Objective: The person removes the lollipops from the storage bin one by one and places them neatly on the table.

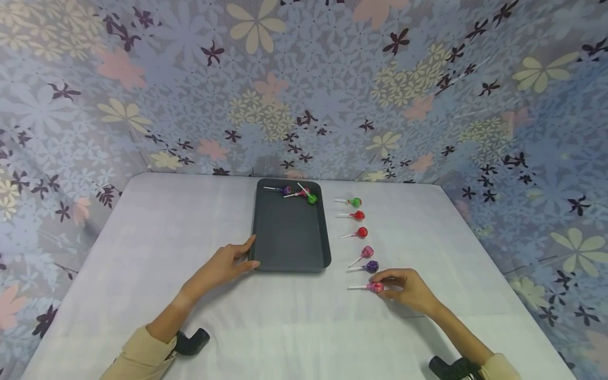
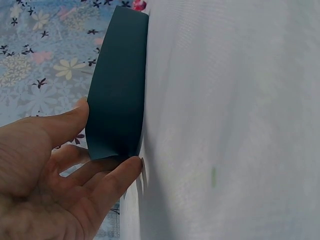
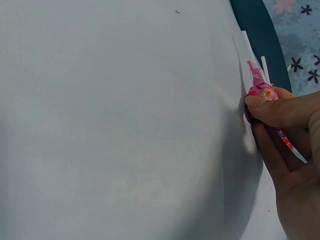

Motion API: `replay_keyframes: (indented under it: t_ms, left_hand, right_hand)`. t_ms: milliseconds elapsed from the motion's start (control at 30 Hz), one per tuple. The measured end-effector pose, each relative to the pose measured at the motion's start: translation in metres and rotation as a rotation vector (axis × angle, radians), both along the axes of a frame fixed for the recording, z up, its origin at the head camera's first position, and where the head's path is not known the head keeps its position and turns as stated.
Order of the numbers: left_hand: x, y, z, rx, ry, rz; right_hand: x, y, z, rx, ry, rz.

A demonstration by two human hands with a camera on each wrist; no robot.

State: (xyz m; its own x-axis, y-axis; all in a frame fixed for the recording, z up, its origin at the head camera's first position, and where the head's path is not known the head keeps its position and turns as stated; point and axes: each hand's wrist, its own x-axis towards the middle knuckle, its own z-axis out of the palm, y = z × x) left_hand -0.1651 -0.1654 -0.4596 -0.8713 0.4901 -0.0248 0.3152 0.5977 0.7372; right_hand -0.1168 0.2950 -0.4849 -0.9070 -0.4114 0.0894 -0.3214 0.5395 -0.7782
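Dark tray [image 1: 290, 232] is held near its front-left corner by the half-open left hand [image 1: 229, 263], and pink lollipop [image 1: 376, 287] is pinched in the nearly closed right hand [image 1: 412, 289].

White cloth-covered surface [image 1: 190, 211] here, a bit creased. Blue-grey floral fabric [image 1: 328, 87] rises behind the surface and runs along its left and right sides too, patterned with cream, pink and dark flowers [image 1: 256, 24]. Light's pretty soft across the surface.
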Motion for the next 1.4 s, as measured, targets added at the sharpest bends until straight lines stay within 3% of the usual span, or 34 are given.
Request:
replay_keyframes:
  t_ms: [500,800,1067,1400]
  left_hand:
    - [0.000,-0.003,-0.002,0.026,-0.009,-0.011]
    - [0.001,-0.003,-0.001,0.028,-0.004,-0.020]
    - [-0.001,-0.004,-0.002,0.024,0.005,-0.022]
    - [-0.002,-0.005,0.000,0.023,0.005,-0.038]
  right_hand:
    - [-0.001,-0.002,0.003,0.007,0.023,0.015]
    - [-0.011,0.000,0.020,0.053,0.063,-0.021]
    - [-0.035,-0.011,0.037,0.067,0.108,0.026]
    - [-0.089,-0.046,0.057,0.005,0.055,0.065]
